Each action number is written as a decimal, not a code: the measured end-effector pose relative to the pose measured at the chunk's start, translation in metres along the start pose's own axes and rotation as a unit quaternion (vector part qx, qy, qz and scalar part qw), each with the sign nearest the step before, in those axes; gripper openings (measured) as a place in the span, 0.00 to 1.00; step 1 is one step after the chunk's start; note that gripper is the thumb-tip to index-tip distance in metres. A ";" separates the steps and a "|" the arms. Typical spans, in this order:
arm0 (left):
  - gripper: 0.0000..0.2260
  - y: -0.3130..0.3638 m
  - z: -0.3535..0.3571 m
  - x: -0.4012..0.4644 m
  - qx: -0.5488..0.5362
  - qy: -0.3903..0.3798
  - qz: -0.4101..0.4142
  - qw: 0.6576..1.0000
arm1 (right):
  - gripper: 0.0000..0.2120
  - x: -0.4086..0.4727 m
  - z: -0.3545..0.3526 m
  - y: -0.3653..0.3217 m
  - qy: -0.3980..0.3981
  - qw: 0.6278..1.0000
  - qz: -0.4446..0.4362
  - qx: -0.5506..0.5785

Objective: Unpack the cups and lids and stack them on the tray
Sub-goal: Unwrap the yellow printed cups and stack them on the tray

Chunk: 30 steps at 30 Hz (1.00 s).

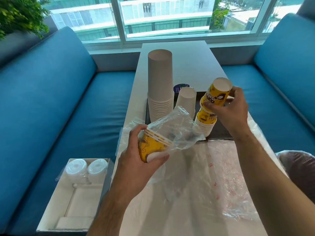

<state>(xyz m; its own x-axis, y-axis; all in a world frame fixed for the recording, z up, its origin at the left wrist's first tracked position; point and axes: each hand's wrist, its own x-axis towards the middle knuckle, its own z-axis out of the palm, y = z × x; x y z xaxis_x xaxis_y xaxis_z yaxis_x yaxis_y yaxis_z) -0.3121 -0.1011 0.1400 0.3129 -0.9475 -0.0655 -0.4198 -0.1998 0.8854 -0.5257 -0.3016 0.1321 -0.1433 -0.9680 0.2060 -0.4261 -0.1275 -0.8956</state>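
Note:
My left hand (144,157) grips a short stack of yellow printed cups (153,145), still partly inside a clear plastic bag (175,128), above the table's near part. My right hand (230,113) holds an upside-down yellow cup (215,94), tilted, just above a stack of upside-down yellow cups (205,123) standing on the dark tray (219,132). On the same tray stand a tall stack of upside-down white cups (160,86) and a shorter white stack (185,101). Lids in plastic (87,169) lie in an open box at the lower left.
The open cardboard box (73,198) sits on the blue bench (59,108) left of the white table (196,62). Crumpled clear plastic wrap (213,176) covers the table's near part. A purple round lid (181,86) shows behind the white cups. A second blue bench (272,86) stands at the right.

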 end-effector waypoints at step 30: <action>0.41 -0.001 0.002 0.003 0.034 0.002 0.007 0.999 | 0.33 -0.013 0.023 0.045 0.093 0.992 0.034 -0.078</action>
<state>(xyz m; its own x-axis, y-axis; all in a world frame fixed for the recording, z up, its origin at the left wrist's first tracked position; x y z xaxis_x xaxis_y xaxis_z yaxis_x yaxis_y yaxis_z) -0.3125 -0.1046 0.1374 0.3100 -0.9493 -0.0517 -0.4808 -0.2035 0.8529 -0.5228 -0.3002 0.0799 -0.3318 -0.9149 0.2299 -0.5417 -0.0148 -0.8404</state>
